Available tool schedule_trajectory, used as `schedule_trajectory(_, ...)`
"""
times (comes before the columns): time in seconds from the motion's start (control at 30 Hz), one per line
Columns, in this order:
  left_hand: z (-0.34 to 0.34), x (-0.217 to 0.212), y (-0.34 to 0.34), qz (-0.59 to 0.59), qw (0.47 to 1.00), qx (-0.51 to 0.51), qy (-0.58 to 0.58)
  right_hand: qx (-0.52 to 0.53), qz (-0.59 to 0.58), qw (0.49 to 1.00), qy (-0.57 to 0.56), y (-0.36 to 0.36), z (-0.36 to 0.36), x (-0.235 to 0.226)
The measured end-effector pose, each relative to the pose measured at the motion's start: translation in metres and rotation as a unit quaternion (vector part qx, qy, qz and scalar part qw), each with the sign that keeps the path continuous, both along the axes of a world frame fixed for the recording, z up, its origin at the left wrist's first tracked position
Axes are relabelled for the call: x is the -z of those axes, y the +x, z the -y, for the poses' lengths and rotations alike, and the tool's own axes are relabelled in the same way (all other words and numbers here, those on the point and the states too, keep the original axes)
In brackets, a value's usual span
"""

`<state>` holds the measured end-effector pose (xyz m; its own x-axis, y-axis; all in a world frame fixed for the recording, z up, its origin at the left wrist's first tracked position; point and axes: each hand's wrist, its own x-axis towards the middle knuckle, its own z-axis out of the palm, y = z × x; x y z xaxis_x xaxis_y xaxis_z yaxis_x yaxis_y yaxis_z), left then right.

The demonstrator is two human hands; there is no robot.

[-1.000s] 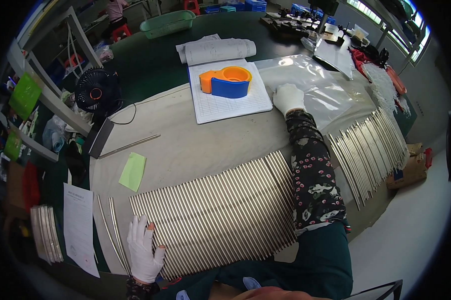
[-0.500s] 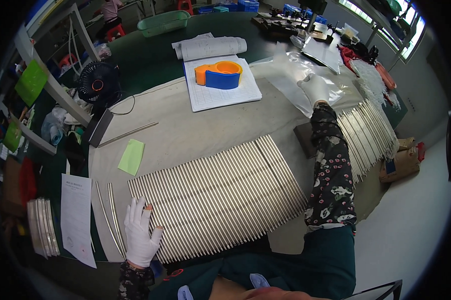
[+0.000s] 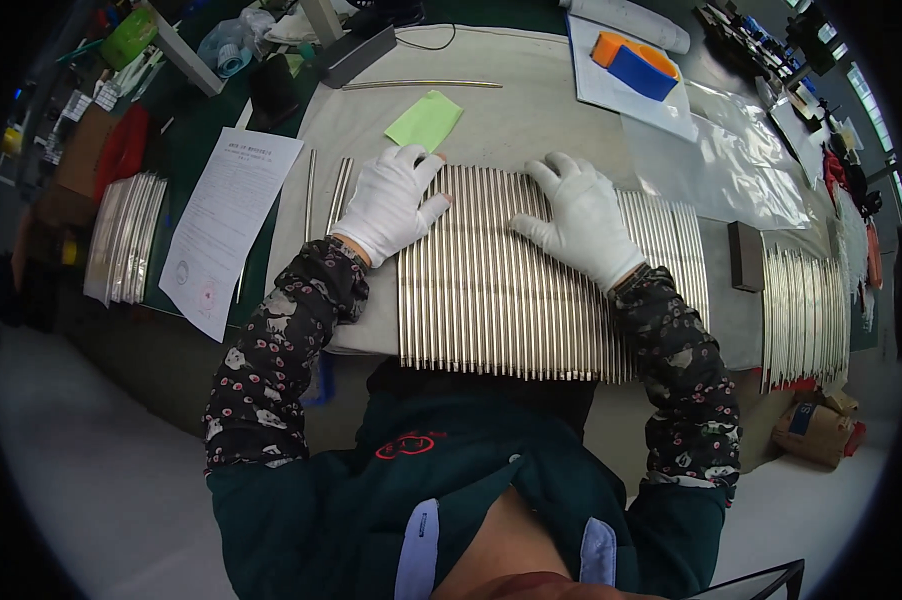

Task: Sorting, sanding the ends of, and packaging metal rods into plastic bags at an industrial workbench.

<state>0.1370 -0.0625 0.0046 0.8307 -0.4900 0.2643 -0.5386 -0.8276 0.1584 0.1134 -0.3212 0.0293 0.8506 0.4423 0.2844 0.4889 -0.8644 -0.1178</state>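
While both gloved hands lie flat on the sheet of metal rods (image 3: 531, 280), the step in hand looks like squaring up or checking that row where it lies side by side on the pale table (image 3: 531, 120), its near ends hanging just over the table's near edge. The left hand (image 3: 391, 205) rests on the row's far left corner, fingers spread and clamped on nothing, thumb pointing right across the rod tops; the right hand (image 3: 579, 215) presses a little right of the middle, fingers likewise fanned and flat. Any next move, as I judge it, calls for even downward pressure and a level push, since these round rods would roll or ride over each other if shoved from one side only. Counting: one main row of rods, too many and too fine to number; a second row (image 3: 806, 310) to the right past one dark block (image 3: 746, 255); three or so loose rods (image 3: 336, 190) left of the left hand; one single rod (image 3: 421, 85) lying crosswise far off; one green note (image 3: 424, 120); one printed sheet (image 3: 229, 225); one orange-and-blue tape dispenser (image 3: 636, 65); one clear plastic bag (image 3: 721, 160).
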Motion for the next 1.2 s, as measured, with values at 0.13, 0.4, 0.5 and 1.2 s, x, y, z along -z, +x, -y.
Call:
schedule_trajectory(0.13, 0.011, 0.012, 0.0, 0.026, 0.999, -0.012, -0.019, 0.065, 0.005, 0.998, -0.02, 0.004, -0.035, 0.02)
schedule_trajectory(0.4, 0.022, 0.012, -0.027, -0.021, 0.998, -0.053, -0.005, 0.079, -0.01, 0.996, -0.029, -0.014, -0.037, 0.013)
schedule_trajectory(0.5, 0.02, 0.013, -0.052, -0.033, 0.999, -0.033, -0.01, 0.067, -0.015, 0.997, -0.02, -0.032, -0.036, 0.015)
schedule_trajectory(1.2, 0.011, -0.021, -0.087, -0.112, 0.882, 0.455, 0.043, 0.142, -0.597, 0.39, 0.686, -0.198, 0.033, 0.049)
